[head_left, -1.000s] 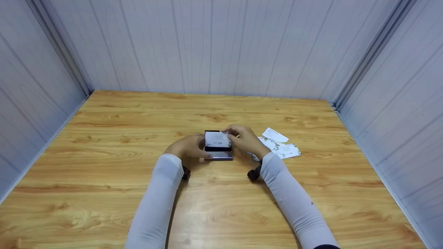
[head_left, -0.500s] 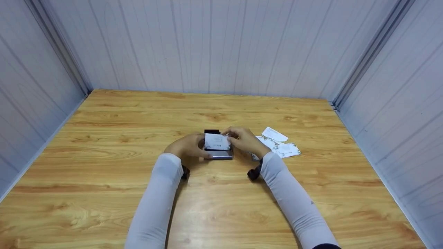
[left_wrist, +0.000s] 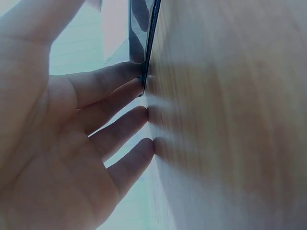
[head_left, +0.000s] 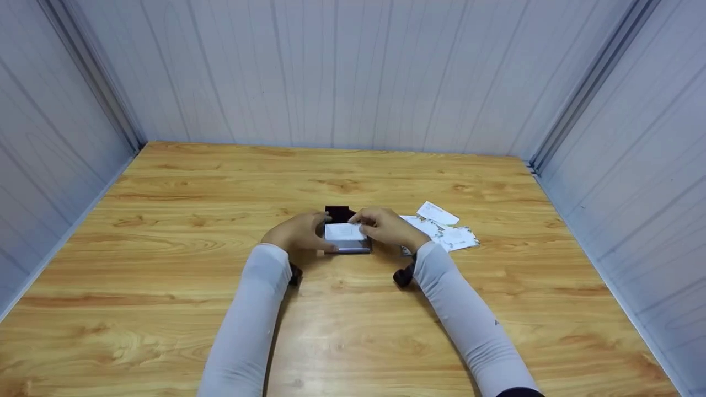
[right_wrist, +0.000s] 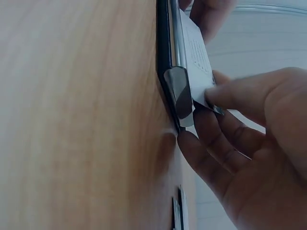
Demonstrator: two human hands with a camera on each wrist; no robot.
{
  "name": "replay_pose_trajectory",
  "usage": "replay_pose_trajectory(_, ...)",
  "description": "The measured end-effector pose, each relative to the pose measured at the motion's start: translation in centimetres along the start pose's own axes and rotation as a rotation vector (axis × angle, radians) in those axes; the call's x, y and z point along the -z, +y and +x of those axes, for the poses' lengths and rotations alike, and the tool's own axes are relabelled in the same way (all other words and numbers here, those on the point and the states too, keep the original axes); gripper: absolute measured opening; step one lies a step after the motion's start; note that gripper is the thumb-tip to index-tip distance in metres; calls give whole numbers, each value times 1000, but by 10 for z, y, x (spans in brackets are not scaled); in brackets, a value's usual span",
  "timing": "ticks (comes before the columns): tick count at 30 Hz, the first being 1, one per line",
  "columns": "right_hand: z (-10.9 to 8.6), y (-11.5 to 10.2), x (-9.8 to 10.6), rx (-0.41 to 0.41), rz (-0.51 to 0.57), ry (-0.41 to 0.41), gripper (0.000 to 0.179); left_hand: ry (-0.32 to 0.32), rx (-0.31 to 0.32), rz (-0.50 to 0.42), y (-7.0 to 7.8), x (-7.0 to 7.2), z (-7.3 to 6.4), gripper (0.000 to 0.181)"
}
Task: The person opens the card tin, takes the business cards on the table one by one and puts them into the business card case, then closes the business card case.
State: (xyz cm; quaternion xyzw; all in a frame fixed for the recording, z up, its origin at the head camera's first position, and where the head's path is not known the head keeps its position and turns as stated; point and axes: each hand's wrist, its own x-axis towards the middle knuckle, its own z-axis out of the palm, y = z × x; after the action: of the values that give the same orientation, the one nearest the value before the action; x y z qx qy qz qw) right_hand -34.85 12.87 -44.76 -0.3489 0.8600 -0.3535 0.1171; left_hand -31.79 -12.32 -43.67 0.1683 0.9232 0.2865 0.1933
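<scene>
In the head view a card case [head_left: 356, 246] lies on the table with its dark lid [head_left: 337, 214] raised at the back and a shiny metal front part. A white printed card [head_left: 342, 231] lies tilted over the case; whether it is one card or a stack I cannot tell. My left hand [head_left: 300, 231] holds the case's left side, thumb at the front corner and fingers behind. In the left wrist view two fingertips touch the case [left_wrist: 138, 45]. My right hand [head_left: 389, 227] pinches the card's right end between thumb and fingers, its other fingertips touching the case [right_wrist: 180, 91].
To the right of my right hand, several white cards [head_left: 460, 238] with a leafy print lie spread on the wooden table [head_left: 342, 331]. A white piece with a rounded edge [head_left: 437, 213] lies behind them. Pale panel walls [head_left: 331, 71] enclose the back and both sides.
The card has come down and toward the front, onto the case, showing more of the dark lid behind it. My right hand moved slightly forward with it; my left hand stayed put.
</scene>
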Motion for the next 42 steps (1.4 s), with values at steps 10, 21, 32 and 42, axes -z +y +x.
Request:
replay_pose_trajectory(10,0,-2,-1,15,-99,-35,28,-9,-11,0,0,0,0,91)
replay_pose_trajectory(21,0,-8,-3,59,-245,-71,26,-4,-13,12,0,1,-1,91)
replay_pose_trajectory(32,1,-11,-3,106,-280,-97,27,-9,-11,-10,-1,1,-1,91)
replay_pose_trajectory(42,-14,-4,30,-12,-127,7,33,-5,-8,-19,1,0,-4,90)
